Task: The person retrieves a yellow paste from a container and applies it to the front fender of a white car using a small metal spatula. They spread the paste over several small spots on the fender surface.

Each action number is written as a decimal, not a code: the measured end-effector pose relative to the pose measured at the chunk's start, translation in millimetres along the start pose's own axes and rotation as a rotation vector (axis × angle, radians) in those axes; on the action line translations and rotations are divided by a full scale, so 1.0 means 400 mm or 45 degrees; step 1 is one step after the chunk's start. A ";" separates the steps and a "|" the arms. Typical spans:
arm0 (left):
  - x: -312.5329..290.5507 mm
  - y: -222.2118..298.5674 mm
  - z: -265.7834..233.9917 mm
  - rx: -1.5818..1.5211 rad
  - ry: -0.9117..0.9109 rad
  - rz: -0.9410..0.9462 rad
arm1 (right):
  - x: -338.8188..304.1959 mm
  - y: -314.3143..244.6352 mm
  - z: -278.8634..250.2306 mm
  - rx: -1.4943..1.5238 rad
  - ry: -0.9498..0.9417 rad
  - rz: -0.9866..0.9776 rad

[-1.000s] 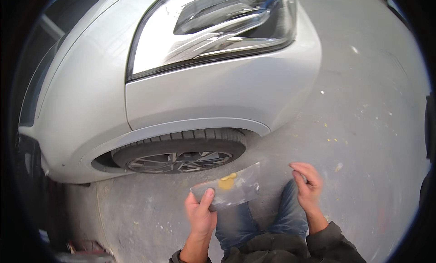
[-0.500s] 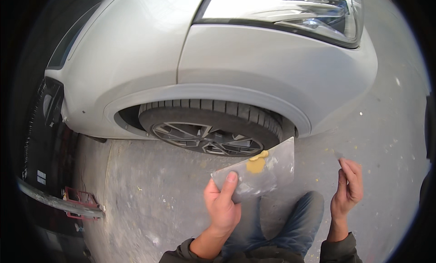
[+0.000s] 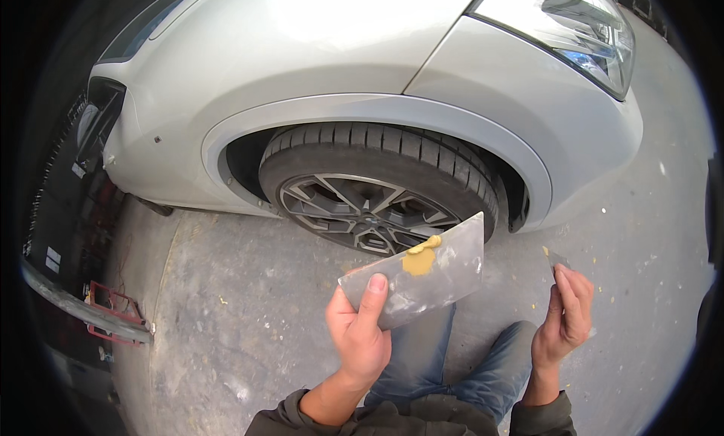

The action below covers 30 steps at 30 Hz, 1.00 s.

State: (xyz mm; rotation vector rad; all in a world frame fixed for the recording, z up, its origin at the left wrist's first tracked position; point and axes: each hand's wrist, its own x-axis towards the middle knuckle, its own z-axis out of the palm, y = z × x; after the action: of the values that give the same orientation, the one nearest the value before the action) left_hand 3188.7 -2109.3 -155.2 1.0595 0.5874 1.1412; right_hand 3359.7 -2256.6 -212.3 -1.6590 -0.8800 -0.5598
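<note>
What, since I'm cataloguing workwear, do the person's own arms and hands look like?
The left arm wears a dark grey-green fabric sleeve, the right arm a matching dark grey-green fabric sleeve. Both end short of the wrist. The ungloved left hand and ungloved right hand show no visible ring, watch or bracelet.

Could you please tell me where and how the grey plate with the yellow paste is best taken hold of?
The left end of the grey plate, approached from the lower left, looks best: thumb on top, other fingers underneath, as the left hand holds it. The plate is thin and flat, and the yellow paste lies along its far edge, clear of that end.
</note>
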 end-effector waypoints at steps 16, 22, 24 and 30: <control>0.027 -0.041 -0.095 -0.037 -0.009 -0.015 | -0.031 -0.016 0.043 -0.003 -0.146 0.122; 0.012 -0.034 -0.143 0.000 0.078 0.032 | -0.044 0.007 0.102 0.040 -0.237 0.107; 0.007 -0.035 -0.168 0.028 0.089 0.046 | -0.047 0.028 0.127 0.094 -0.237 0.106; 0.000 -0.029 -0.192 0.124 0.070 0.054 | 0.014 0.035 0.158 0.021 -0.274 0.103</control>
State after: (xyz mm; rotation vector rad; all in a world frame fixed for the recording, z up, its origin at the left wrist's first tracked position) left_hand 3129.9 -2081.6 -198.1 1.1309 0.6722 1.1921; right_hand 3369.1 -2195.9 -233.6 -1.7540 -0.9646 -0.3215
